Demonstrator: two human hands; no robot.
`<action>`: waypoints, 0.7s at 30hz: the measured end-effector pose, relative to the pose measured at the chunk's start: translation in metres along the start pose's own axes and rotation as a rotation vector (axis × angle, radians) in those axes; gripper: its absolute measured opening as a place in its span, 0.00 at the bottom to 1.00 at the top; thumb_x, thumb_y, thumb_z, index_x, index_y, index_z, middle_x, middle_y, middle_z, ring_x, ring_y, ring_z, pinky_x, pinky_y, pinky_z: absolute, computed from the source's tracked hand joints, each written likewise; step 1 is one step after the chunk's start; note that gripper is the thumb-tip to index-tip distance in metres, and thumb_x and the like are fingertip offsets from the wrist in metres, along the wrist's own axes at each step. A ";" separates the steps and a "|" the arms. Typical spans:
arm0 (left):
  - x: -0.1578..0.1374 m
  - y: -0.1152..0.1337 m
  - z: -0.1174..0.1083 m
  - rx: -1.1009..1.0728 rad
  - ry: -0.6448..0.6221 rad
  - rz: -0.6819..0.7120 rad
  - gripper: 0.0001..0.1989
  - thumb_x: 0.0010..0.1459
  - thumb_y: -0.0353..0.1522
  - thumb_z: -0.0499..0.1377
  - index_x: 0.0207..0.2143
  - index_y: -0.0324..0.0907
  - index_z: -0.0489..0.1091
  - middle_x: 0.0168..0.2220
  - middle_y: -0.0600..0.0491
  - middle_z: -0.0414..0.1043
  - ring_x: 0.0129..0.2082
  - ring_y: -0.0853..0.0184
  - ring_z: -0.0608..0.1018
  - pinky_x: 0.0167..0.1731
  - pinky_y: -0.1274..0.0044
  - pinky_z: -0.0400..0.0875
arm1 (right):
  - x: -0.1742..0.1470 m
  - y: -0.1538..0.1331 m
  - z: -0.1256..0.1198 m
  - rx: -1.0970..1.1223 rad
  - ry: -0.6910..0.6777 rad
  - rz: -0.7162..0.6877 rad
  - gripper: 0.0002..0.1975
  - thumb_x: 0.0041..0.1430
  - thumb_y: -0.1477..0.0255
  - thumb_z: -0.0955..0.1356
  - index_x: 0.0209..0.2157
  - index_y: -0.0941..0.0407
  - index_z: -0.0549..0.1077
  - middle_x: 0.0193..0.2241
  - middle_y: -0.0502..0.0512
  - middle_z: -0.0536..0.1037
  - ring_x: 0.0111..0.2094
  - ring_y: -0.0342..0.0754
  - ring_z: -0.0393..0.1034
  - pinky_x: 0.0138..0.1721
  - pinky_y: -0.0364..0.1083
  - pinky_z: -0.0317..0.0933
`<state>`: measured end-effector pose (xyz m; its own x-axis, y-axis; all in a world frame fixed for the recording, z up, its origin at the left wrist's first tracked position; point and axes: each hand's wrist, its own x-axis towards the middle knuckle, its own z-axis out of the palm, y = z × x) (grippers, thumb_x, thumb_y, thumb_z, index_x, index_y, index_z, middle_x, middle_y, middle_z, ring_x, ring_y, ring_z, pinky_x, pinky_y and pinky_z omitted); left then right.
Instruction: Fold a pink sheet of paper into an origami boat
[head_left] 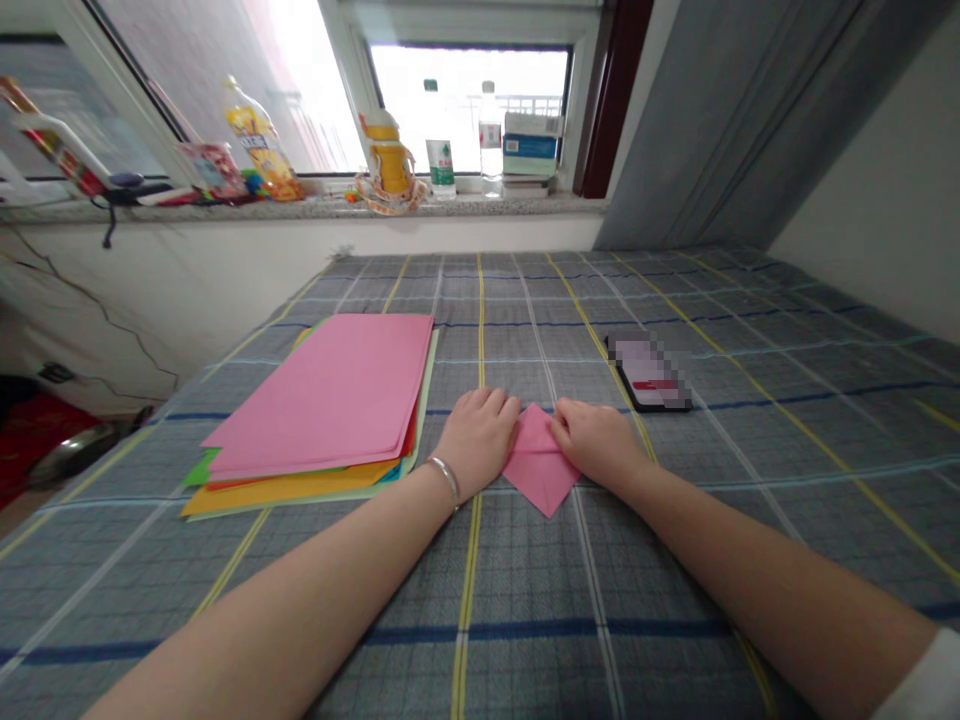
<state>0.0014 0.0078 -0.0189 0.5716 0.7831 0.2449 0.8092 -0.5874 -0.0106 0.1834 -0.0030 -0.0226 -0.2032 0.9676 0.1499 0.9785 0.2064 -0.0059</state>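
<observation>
A small folded sheet of pink paper (543, 479), diamond-shaped with one corner toward me and a crease across its upper part, lies on the checked cloth. My left hand (480, 440), with a silver bangle at the wrist, is closed over its left edge, knuckles up. At the opposite edge my right hand (596, 437) is closed too, fingers curled and thumb against the paper. Both sets of fingertips are partly hidden. Left of my left hand lies a stack of coloured paper (330, 390) with pink sheets on top and orange and green ones below.
A phone (651, 378) lies beyond my right hand. On the windowsill (495, 208) stand a yellow drink bottle (259, 140), a yellow flask (390, 155), clear bottles (490, 145) and boxes (529, 150). A grey curtain (720, 130) hangs at the right.
</observation>
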 end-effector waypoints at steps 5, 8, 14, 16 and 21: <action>0.002 0.003 0.016 -0.130 -0.052 0.160 0.23 0.67 0.37 0.42 0.62 0.42 0.55 0.63 0.51 0.55 0.64 0.58 0.54 0.61 0.62 0.46 | 0.000 -0.001 0.001 0.005 -0.007 0.005 0.15 0.65 0.64 0.57 0.34 0.55 0.70 0.33 0.56 0.79 0.32 0.49 0.73 0.28 0.45 0.51; 0.003 0.003 0.021 -0.126 -0.134 0.141 0.25 0.67 0.39 0.39 0.63 0.42 0.52 0.65 0.52 0.51 0.65 0.58 0.50 0.62 0.61 0.44 | 0.000 -0.001 0.003 0.042 -0.014 0.019 0.14 0.64 0.64 0.58 0.33 0.55 0.70 0.32 0.55 0.79 0.32 0.48 0.73 0.27 0.44 0.50; 0.004 0.001 0.020 -0.130 -0.173 0.138 0.26 0.67 0.40 0.37 0.64 0.41 0.50 0.66 0.52 0.47 0.66 0.59 0.48 0.62 0.61 0.41 | 0.003 0.011 0.003 0.290 -0.064 0.050 0.11 0.60 0.60 0.62 0.34 0.54 0.68 0.27 0.50 0.76 0.28 0.44 0.69 0.25 0.42 0.49; 0.004 0.001 0.020 -0.133 -0.182 0.135 0.26 0.67 0.40 0.37 0.64 0.41 0.50 0.66 0.53 0.47 0.66 0.59 0.48 0.62 0.61 0.41 | 0.005 0.017 0.002 0.381 -0.120 0.028 0.12 0.57 0.59 0.64 0.34 0.53 0.67 0.26 0.48 0.75 0.26 0.43 0.67 0.25 0.42 0.48; 0.004 0.001 0.020 -0.138 -0.180 0.126 0.26 0.67 0.41 0.36 0.64 0.42 0.50 0.66 0.53 0.47 0.66 0.58 0.48 0.62 0.60 0.42 | 0.010 0.023 0.001 0.409 -0.155 0.014 0.20 0.49 0.50 0.67 0.31 0.53 0.67 0.23 0.46 0.73 0.24 0.42 0.64 0.23 0.42 0.46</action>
<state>0.0076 0.0142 -0.0377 0.6919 0.7182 0.0739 0.7107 -0.6956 0.1056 0.2036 0.0113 -0.0218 -0.2235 0.9747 -0.0031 0.8926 0.2034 -0.4024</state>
